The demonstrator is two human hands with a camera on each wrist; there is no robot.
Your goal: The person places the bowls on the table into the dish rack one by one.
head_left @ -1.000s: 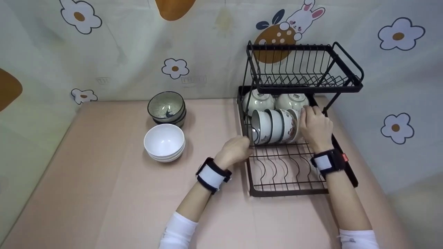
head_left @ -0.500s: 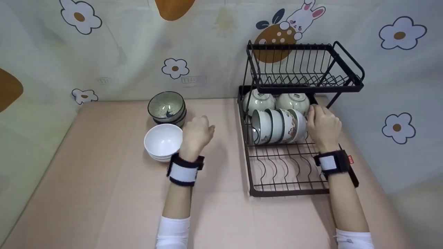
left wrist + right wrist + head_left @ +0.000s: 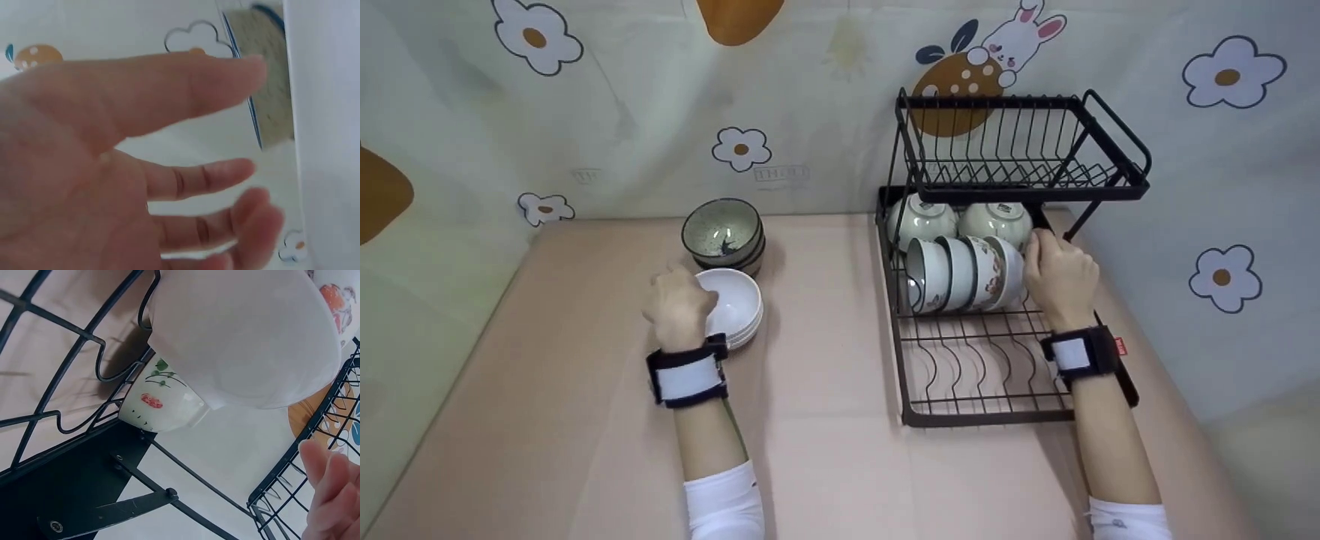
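My left hand (image 3: 679, 304) hovers at the left side of a stack of white bowls (image 3: 735, 304), covering part of it. In the left wrist view the thumb and loosely bent fingers (image 3: 197, 174) hold nothing, and the white bowl (image 3: 326, 135) lies beyond the fingertips. On the dish rack (image 3: 982, 416) several bowls stand on edge in a row, a plain white bowl (image 3: 1011, 274) at its right end. My right hand (image 3: 1061, 281) stays just right of that bowl. The right wrist view shows its fingers (image 3: 332, 495) loosely curled, apart from the white bowl (image 3: 247, 337).
Behind the white stack stand nested grey-green bowls (image 3: 721, 232). Two upturned bowls (image 3: 996, 221) sit at the back of the lower rack level. Above them, the upper wire shelf (image 3: 1020, 191) overhangs. A patterned cloth (image 3: 622, 112) hangs behind the table (image 3: 832, 465).
My left hand has left the rack's left edge and moved left across the table to the white bowls. My right hand has let go of the white bowl and shifted slightly right.
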